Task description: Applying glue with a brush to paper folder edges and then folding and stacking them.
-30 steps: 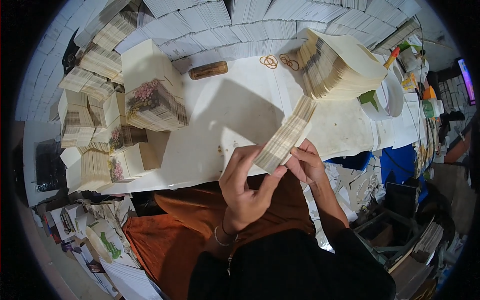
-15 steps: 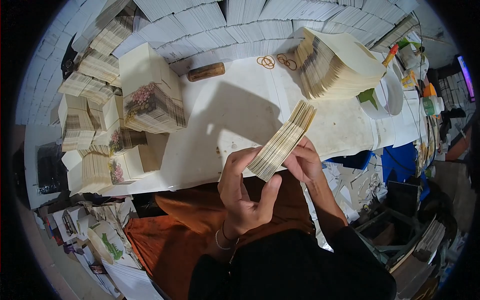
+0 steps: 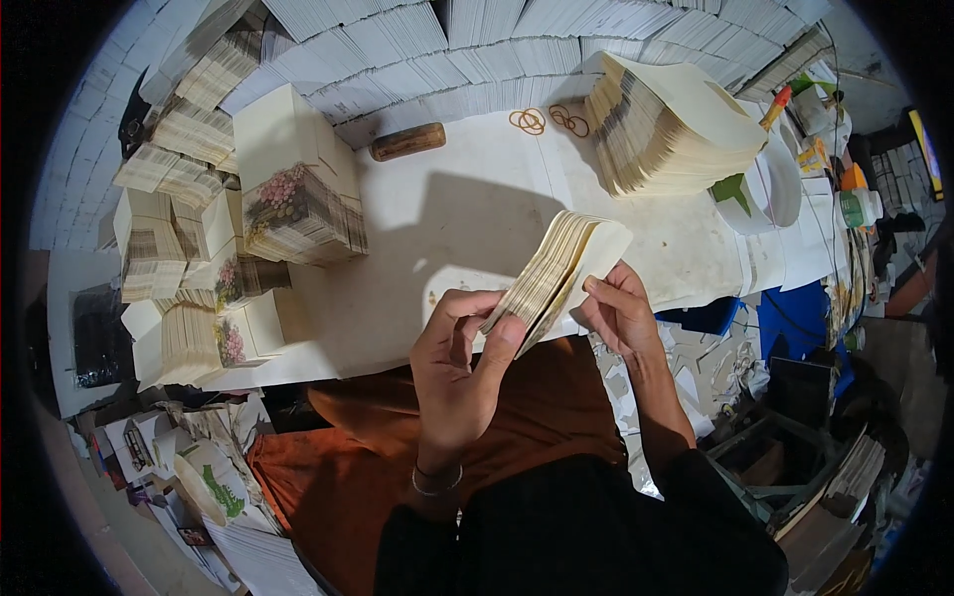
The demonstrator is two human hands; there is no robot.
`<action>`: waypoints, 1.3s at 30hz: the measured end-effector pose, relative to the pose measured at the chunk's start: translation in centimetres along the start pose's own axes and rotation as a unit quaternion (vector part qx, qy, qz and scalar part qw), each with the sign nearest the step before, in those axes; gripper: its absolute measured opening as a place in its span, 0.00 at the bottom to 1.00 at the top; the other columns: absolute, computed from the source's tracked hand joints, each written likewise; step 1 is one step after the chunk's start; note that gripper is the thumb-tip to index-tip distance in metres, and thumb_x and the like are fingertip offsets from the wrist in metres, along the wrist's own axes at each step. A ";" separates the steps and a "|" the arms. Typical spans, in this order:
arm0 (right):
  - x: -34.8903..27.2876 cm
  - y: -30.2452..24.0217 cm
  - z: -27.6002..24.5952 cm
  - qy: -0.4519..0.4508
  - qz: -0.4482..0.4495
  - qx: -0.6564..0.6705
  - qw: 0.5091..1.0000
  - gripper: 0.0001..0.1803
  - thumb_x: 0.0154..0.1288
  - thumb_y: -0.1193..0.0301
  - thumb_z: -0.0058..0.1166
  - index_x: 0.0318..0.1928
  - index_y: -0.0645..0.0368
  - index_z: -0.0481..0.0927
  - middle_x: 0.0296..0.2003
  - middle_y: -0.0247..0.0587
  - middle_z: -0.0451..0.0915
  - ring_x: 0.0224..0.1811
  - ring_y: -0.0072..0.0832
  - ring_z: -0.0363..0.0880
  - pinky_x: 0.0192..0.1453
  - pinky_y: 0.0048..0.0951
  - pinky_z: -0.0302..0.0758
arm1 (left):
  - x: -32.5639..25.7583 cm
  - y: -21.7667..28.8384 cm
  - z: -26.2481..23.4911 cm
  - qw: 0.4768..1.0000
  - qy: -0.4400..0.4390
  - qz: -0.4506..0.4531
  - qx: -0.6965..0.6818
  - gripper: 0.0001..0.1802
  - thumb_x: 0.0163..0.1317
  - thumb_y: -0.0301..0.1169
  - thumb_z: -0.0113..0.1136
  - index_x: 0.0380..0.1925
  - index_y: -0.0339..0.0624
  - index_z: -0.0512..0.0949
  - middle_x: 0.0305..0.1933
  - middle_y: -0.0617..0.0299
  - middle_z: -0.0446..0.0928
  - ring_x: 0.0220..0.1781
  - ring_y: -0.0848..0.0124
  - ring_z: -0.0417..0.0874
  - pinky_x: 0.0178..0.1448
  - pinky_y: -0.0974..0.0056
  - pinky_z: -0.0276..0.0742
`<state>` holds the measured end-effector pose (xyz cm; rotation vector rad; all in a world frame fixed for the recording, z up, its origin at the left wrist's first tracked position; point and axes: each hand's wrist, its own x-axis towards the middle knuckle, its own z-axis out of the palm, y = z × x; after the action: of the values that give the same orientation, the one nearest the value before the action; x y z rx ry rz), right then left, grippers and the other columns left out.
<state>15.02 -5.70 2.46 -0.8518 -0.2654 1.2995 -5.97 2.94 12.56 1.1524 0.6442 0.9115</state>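
Mid-frame, my left hand (image 3: 459,372)'s pinching this paper bundle (image 3: 549,266), right hand (image 3: 624,310) pinching its right side, probably mid-leafing, so next calls for a light touch.

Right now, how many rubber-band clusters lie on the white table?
2, both beyond the held bundle: the left cluster, and the right cluster, nearer the large cream paper stack. More may be hidden.

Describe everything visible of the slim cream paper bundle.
The slim cream paper bundle has many sheets, their edges streaked darker. It tilts over the near edge of the white tabletop, a narrow gap parting its layers. The left hand grips its lower end; the right hand, thumb on top, holds its pale face.
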 end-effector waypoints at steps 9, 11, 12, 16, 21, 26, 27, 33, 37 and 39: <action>0.3 -0.1 -0.1 -0.118 -0.013 0.141 0.983 0.26 0.73 0.78 0.52 0.69 0.74 0.66 0.64 0.58 0.75 0.67 0.46 0.77 0.75 0.50 0.73 | 0.2 1.3 -3.3 0.986 -0.155 -0.055 -0.011 0.22 0.66 0.19 0.64 0.60 0.32 0.76 0.56 0.54 0.80 0.60 0.67 0.81 0.68 0.61 0.75; 0.7 -0.3 -0.5 -0.148 -0.027 0.196 0.969 0.26 0.74 0.78 0.50 0.69 0.74 0.66 0.65 0.59 0.75 0.68 0.48 0.77 0.75 0.53 0.73 | 0.5 1.0 -4.0 0.991 -0.130 -0.041 0.021 0.18 0.67 0.20 0.62 0.57 0.32 0.78 0.57 0.54 0.80 0.60 0.66 0.81 0.67 0.61 0.75; 0.9 -0.5 -0.7 -0.179 -0.038 0.251 0.951 0.26 0.74 0.78 0.49 0.70 0.74 0.65 0.65 0.61 0.74 0.68 0.50 0.76 0.75 0.56 0.73 | 0.6 0.7 -4.7 0.993 -0.101 -0.027 0.053 0.15 0.68 0.21 0.61 0.54 0.32 0.79 0.57 0.53 0.80 0.60 0.66 0.81 0.66 0.62 0.75; 1.1 -1.0 -1.1 -0.170 -0.047 0.268 0.947 0.27 0.74 0.79 0.48 0.71 0.72 0.65 0.67 0.62 0.72 0.69 0.52 0.75 0.78 0.59 0.69 | 0.1 -4.0 -8.7 0.994 0.009 -0.013 0.111 0.06 0.67 0.26 0.65 0.35 0.33 0.80 0.50 0.52 0.83 0.58 0.64 0.82 0.66 0.57 0.75; 0.7 -0.6 -0.2 -0.130 -0.044 0.225 0.965 0.28 0.73 0.79 0.50 0.71 0.74 0.65 0.68 0.61 0.72 0.69 0.49 0.75 0.80 0.52 0.67 | 0.6 -3.5 -3.6 0.985 0.022 0.088 0.145 0.35 0.72 0.32 0.63 0.74 0.32 0.62 0.75 0.45 0.65 0.71 0.57 0.72 0.72 0.51 0.69; -0.2 1.8 3.4 0.009 -0.031 0.105 0.994 0.26 0.75 0.78 0.52 0.70 0.73 0.66 0.66 0.55 0.76 0.69 0.41 0.76 0.77 0.43 0.69 | 1.1 -7.0 -0.1 0.991 0.041 0.124 -0.026 0.49 0.77 0.61 0.47 0.80 0.33 0.49 0.79 0.51 0.59 0.79 0.58 0.63 0.79 0.51 0.59; -0.4 2.9 4.1 0.031 0.000 0.100 0.994 0.25 0.75 0.76 0.56 0.68 0.69 0.67 0.63 0.48 0.78 0.64 0.34 0.78 0.69 0.37 0.74 | 1.0 -8.7 -0.4 0.982 0.083 0.163 -0.046 0.47 0.79 0.63 0.38 0.79 0.32 0.51 0.78 0.52 0.60 0.79 0.61 0.62 0.81 0.54 0.57; -2.9 4.7 9.7 0.117 -0.094 0.002 0.989 0.22 0.73 0.80 0.57 0.65 0.66 0.70 0.59 0.43 0.79 0.59 0.26 0.79 0.63 0.30 0.76 | 4.2 -6.7 2.5 0.941 0.323 -0.001 -0.104 0.40 0.82 0.60 0.32 0.72 0.34 0.62 0.71 0.55 0.68 0.71 0.65 0.71 0.77 0.61 0.63; -4.3 4.0 10.1 0.098 -0.127 -0.135 0.978 0.24 0.69 0.82 0.64 0.63 0.66 0.71 0.56 0.41 0.80 0.58 0.23 0.77 0.64 0.29 0.75 | 5.5 -6.2 1.6 0.918 0.314 -0.106 -0.219 0.38 0.81 0.60 0.34 0.73 0.39 0.63 0.71 0.59 0.69 0.70 0.65 0.72 0.76 0.59 0.66; -4.7 4.3 10.3 0.085 -0.150 -0.182 0.968 0.25 0.67 0.82 0.66 0.61 0.65 0.72 0.54 0.41 0.80 0.58 0.24 0.78 0.64 0.28 0.76 | 5.5 -6.7 0.7 0.902 0.291 -0.154 -0.281 0.35 0.81 0.60 0.34 0.72 0.46 0.66 0.68 0.63 0.72 0.67 0.67 0.74 0.73 0.60 0.69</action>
<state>4.19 -5.78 7.81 -1.1777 -0.4865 0.9010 -0.84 6.43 6.46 0.2336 0.9323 1.0763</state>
